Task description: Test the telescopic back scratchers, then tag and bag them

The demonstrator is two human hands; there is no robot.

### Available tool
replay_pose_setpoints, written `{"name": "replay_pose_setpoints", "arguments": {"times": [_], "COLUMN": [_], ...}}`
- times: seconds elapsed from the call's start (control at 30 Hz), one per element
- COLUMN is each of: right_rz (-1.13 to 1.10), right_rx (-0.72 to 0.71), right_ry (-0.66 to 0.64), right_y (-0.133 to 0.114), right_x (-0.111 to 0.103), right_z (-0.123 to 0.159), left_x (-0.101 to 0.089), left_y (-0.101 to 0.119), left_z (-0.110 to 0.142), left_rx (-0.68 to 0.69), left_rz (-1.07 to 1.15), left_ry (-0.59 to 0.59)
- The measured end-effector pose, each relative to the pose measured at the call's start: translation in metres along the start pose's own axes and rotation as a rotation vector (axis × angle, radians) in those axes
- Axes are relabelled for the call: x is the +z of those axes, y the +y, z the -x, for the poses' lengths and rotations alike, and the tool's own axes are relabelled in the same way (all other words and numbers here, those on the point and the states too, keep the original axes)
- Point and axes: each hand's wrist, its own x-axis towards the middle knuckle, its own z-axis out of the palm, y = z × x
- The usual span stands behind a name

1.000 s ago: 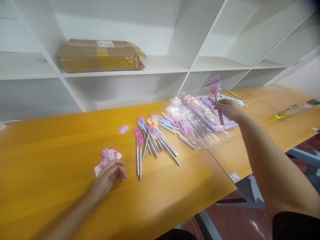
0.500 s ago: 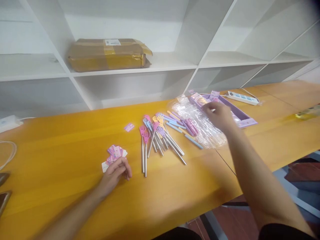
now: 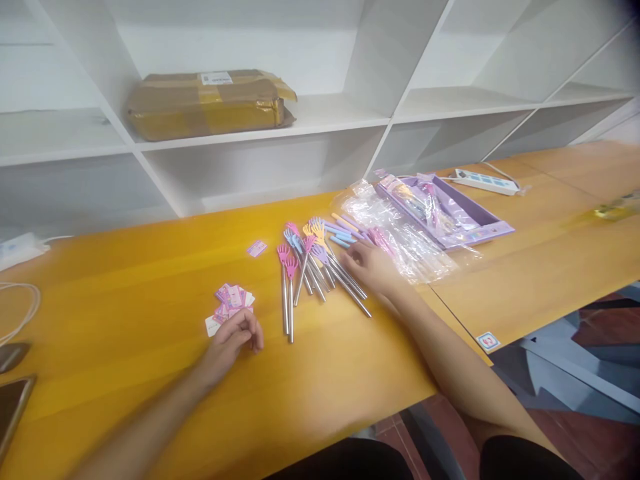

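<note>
Beside a small pile of pink and purple cards, my left hand rests on the table, fingers loosely curved and holding nothing. My right hand hovers over coloured tubes, close to the metal handles. Its fingers are bent down but apart; I see nothing held in them. Several telescopic back scratchers with pink, blue, yellow and purple hand-shaped heads lie loosely grouped between my hands. A packaged back scratcher with a pink head lies in the purple box among other bagged ones.
Clear plastic bags lie against the box's near side. One loose card lies behind the pile. A power strip is at the back right. A taped carton sits on the shelf. A dark device lies at the left edge.
The pink back scratcher in its bag has gone from my right hand into the purple box. That hand has moved left and nearer to the loose scratchers. My left hand has stayed by the cards.
</note>
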Motion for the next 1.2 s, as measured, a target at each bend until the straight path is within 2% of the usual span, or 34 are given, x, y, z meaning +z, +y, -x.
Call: {"name": "replay_pose_setpoints", "arguments": {"times": [0.27,0.43,0.57,0.7,0.83,0.9,0.93,1.0,1.07,1.13,1.2], "right_rz": [0.242,0.31,0.332,0.172,-0.296,-0.51,-0.531,-0.412,-0.184,0.036,0.221], "right_rx": [-0.172,-0.143,-0.191,-0.189,-0.091,-0.004,0.061,0.211,0.332,0.407,0.455], "right_ry": [-0.235,-0.258,-0.262,-0.267,-0.339,-0.325,-0.281,-0.137,-0.011,-0.002,-0.059], "right_y": [-0.013,-0.021,-0.023,-0.019,-0.004,0.006,0.012,0.022,0.032,0.04,0.045], "right_x": [-0.008,-0.008,-0.01,-0.013,-0.018,-0.02,-0.022,-0.024,-0.026,-0.026,-0.024], "right_z": [0.012,0.015,0.015,0.014,0.009,0.006,0.004,0.001,-0.002,-0.003,-0.004], "left_x": [0.003,0.003,0.003,0.003,0.002,0.002,0.002,0.001,0.001,0.001,0.001], "left_y": [0.005,0.004,0.004,0.004,0.003,0.002,0.002,0.001,0.0,-0.001,-0.001], "left_z": [0.001,0.001,0.002,0.002,0.002,0.003,0.003,0.003,0.003,0.002,0.002], "left_rx": [-0.002,-0.021,-0.025,-0.012,-0.009,-0.005,-0.002,0.004,0.006,0.004,0.002], "left_rz": [-0.06,-0.089,-0.1,-0.11,-0.113,-0.11,-0.107,-0.099,-0.09,-0.082,-0.079], "left_ry": [0.001,-0.012,-0.011,-0.012,-0.016,-0.011,-0.007,0.001,0.003,0.0,0.001]}}
